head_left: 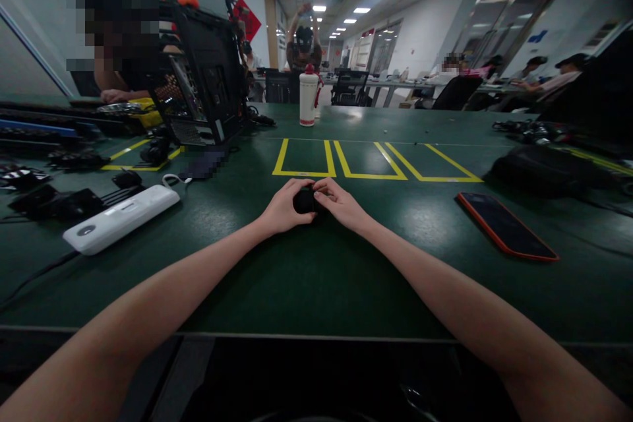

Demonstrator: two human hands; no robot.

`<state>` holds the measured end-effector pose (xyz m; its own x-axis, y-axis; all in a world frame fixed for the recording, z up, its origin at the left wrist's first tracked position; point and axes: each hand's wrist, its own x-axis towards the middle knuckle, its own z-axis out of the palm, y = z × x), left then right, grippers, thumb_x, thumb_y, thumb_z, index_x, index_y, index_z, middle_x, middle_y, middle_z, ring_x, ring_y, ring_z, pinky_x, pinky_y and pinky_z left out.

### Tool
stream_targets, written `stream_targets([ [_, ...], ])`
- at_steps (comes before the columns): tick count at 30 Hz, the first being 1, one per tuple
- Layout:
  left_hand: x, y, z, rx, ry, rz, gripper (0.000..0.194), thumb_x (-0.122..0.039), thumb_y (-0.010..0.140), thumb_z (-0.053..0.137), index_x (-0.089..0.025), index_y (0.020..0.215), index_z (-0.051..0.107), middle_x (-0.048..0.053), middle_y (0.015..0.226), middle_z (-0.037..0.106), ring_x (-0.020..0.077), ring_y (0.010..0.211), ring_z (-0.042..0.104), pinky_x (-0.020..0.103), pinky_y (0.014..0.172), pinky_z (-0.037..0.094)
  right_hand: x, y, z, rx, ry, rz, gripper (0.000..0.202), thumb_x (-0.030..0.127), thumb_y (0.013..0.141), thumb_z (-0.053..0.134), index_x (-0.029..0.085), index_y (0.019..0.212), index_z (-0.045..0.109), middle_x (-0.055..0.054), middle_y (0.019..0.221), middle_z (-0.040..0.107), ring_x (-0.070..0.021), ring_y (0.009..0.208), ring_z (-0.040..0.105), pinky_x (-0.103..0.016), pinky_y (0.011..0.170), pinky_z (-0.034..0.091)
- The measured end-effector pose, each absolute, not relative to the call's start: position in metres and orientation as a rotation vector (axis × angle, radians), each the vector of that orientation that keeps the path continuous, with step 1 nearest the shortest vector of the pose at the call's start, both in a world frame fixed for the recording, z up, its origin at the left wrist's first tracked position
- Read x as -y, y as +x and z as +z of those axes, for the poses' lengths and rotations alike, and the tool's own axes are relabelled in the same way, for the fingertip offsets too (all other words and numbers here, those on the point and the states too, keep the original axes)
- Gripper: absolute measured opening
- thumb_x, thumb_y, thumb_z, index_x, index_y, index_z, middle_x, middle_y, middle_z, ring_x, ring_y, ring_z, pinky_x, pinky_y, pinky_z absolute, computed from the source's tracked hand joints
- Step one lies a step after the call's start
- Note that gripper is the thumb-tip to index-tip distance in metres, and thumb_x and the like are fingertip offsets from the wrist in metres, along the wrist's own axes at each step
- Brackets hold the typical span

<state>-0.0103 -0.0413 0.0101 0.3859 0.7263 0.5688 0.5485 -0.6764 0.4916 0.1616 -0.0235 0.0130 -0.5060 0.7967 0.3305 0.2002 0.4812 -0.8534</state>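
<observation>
A small black rounded object (304,200) is between my two hands at the middle of the green table (316,277); its kind does not show. My left hand (287,206) curves around its left side, thumb in front and fingers behind. From the right, my right hand (339,202) has its thumb and fingers bent against the object's top and right edge. The fingers cover part of it. Just beyond my hands, yellow tape (304,174) outlines several shapes on the tabletop.
A white power strip (121,219) lies left, near an open black computer case (210,72). An orange-edged phone (507,225) and a black bag (537,168) are at right. A white bottle (307,100) stands at the back. A person (116,46) sits at far left.
</observation>
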Motion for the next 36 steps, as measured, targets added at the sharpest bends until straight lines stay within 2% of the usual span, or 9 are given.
stream_targets([
  [2,0.0414,-0.0102,0.0101,-1.127,2.432,1.165,0.057,-0.021,0.060,0.065,-0.019,0.113,0.043,0.006,0.107,0.050,0.0204,0.101,0.048,0.038,0.090,0.039,0.0231,0.1638,0.0127,1.976,-0.777,1.050,0.015,0.030,0.080,0.045,0.024,0.094,0.046,-0.001,0.092,0.051,-0.0145,0.089,0.052,-0.036,0.082,0.043],
  [7,0.0409,-0.0098,0.0095,-1.132,2.438,1.165,0.056,-0.021,0.061,0.064,-0.019,0.113,0.042,0.006,0.107,0.049,0.0194,0.100,0.048,0.036,0.089,0.040,0.0215,0.1694,0.0136,1.964,-0.682,1.224,0.031,0.026,0.071,0.058,0.023,0.099,0.045,-0.003,0.102,0.049,-0.0159,0.099,0.049,-0.035,0.086,0.043],
  [10,0.0412,-0.0097,0.0097,-1.129,2.442,1.171,0.056,-0.021,0.061,0.064,-0.019,0.112,0.043,0.006,0.107,0.049,0.0196,0.100,0.048,0.036,0.089,0.039,0.0197,0.1690,0.0137,1.941,-0.705,1.241,0.030,0.026,0.072,0.057,0.021,0.099,0.046,-0.003,0.101,0.049,-0.0160,0.098,0.050,-0.035,0.084,0.043],
  [15,0.0426,-0.0097,0.0102,-1.120,2.443,1.160,0.058,-0.021,0.060,0.065,-0.019,0.113,0.042,0.006,0.109,0.048,0.0199,0.101,0.048,0.037,0.090,0.039,0.0165,0.1649,0.0111,1.931,-0.818,1.206,0.023,0.034,0.077,0.048,0.020,0.095,0.049,-0.002,0.091,0.054,-0.0155,0.087,0.054,-0.037,0.081,0.044],
  [19,0.0420,-0.0095,0.0101,-1.129,2.435,1.158,0.057,-0.021,0.061,0.065,-0.020,0.113,0.042,0.006,0.108,0.048,0.0203,0.101,0.048,0.037,0.089,0.039,0.0174,0.1620,0.0095,1.918,-0.813,1.090,0.020,0.032,0.077,0.049,0.020,0.093,0.050,-0.003,0.095,0.052,-0.0156,0.091,0.052,-0.036,0.084,0.042],
  [22,0.0414,-0.0093,0.0102,-1.144,2.430,1.162,0.057,-0.021,0.060,0.065,-0.019,0.112,0.042,0.006,0.107,0.049,0.0206,0.100,0.049,0.038,0.088,0.041,0.0207,0.1608,0.0101,1.900,-0.779,1.053,0.021,0.028,0.076,0.050,0.023,0.096,0.047,-0.002,0.098,0.050,-0.0151,0.094,0.051,-0.034,0.081,0.044],
  [26,0.0422,-0.0095,0.0108,-1.135,2.436,1.160,0.056,-0.021,0.061,0.064,-0.019,0.113,0.042,0.006,0.108,0.049,0.0204,0.101,0.048,0.038,0.088,0.040,0.0249,0.1633,0.0128,1.963,-0.791,1.043,0.016,0.029,0.079,0.047,0.024,0.094,0.047,-0.001,0.093,0.050,-0.0146,0.090,0.053,-0.035,0.079,0.046],
  [32,0.0416,-0.0095,0.0097,-1.133,2.452,1.166,0.057,-0.020,0.060,0.064,-0.019,0.112,0.042,0.006,0.109,0.049,0.0204,0.101,0.048,0.037,0.089,0.039,0.0235,0.1696,0.0132,1.979,-0.698,1.203,0.030,0.023,0.072,0.056,0.024,0.100,0.044,-0.001,0.099,0.050,-0.0150,0.097,0.052,-0.038,0.089,0.042],
  [36,0.0420,-0.0086,0.0098,-1.128,2.443,1.164,0.056,-0.020,0.061,0.063,-0.019,0.113,0.042,0.006,0.109,0.048,0.0207,0.102,0.048,0.038,0.089,0.039,0.0207,0.1685,0.0109,1.938,-0.694,1.204,0.029,0.021,0.071,0.057,0.022,0.097,0.045,-0.001,0.100,0.049,-0.0151,0.097,0.052,-0.038,0.090,0.041],
])
